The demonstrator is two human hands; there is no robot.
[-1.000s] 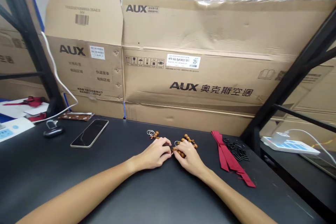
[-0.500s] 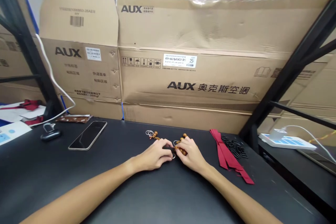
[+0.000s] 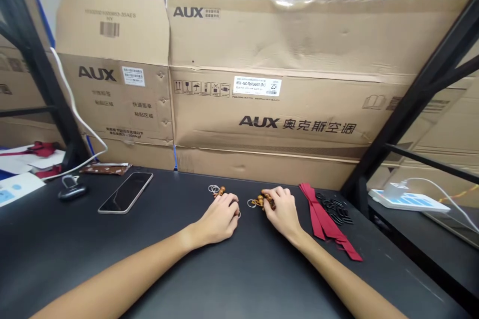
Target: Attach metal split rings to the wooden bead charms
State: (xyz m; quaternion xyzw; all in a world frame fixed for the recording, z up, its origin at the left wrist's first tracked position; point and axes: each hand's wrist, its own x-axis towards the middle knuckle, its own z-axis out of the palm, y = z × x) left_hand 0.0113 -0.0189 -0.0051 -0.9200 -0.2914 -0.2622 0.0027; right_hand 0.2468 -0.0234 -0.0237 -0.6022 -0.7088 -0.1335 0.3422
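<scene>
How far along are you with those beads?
It's hard to tell exactly. Looks done: a small bead piece lies alone, with metal rings beside it. In hand: the right hand presses on wooden beads, a loose ring next to them, and the left hand curls over a small ring. Left: the red ribbon and black loops lie apart, untouched.

Wooden bead strand (image 3: 266, 200) beside metal ring (image 3: 251, 203)

A phone (image 3: 125, 193) lies left of the wooden beads (image 3: 266, 201) on the bench (image 3: 75, 259), a ribbon (image 3: 322, 214) right, cartons (image 3: 262, 109) behind.
</scene>
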